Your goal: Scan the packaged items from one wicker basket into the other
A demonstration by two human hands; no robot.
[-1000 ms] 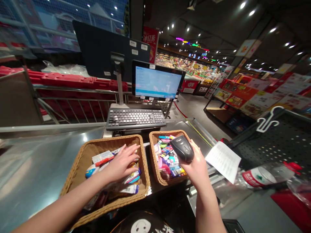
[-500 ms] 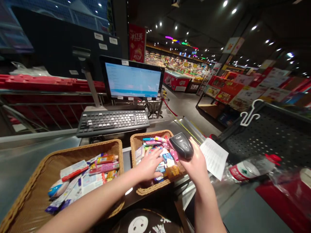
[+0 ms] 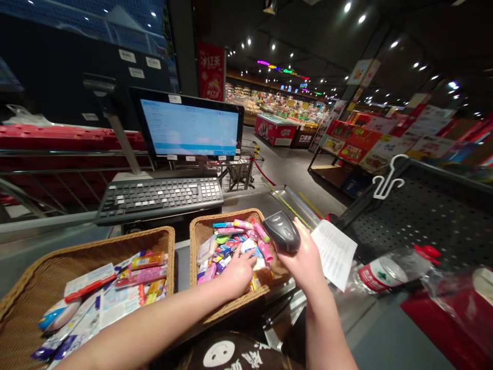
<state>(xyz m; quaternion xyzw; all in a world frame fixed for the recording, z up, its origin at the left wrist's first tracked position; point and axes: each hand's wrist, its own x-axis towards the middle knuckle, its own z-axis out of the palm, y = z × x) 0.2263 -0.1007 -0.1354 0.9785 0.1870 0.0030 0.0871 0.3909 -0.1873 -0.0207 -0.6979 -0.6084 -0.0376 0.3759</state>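
My right hand [image 3: 304, 262] grips a black barcode scanner [image 3: 282, 230], held over the right edge of a small wicker basket [image 3: 200, 230] full of colourful small packets [image 3: 234, 241]. My left hand [image 3: 238, 271] reaches into that basket, fingers curled down onto the packets; whether it holds one I cannot make out. A larger wicker basket [image 3: 34, 275] with flat packets and boxes [image 3: 115, 288] sits to the left, apart from both hands.
A keyboard [image 3: 159, 197] and lit touchscreen monitor [image 3: 190, 126] stand behind the baskets on the steel counter [image 3: 23, 252]. A printed paper sheet [image 3: 335, 252] and a plastic water bottle [image 3: 393, 267] lie to the right by a black perforated panel [image 3: 435, 216]. Store aisles lie beyond.
My left hand left the large left basket and moved right into the small basket, settling onto its packets. The view swung right. The scanner stayed in my right hand.
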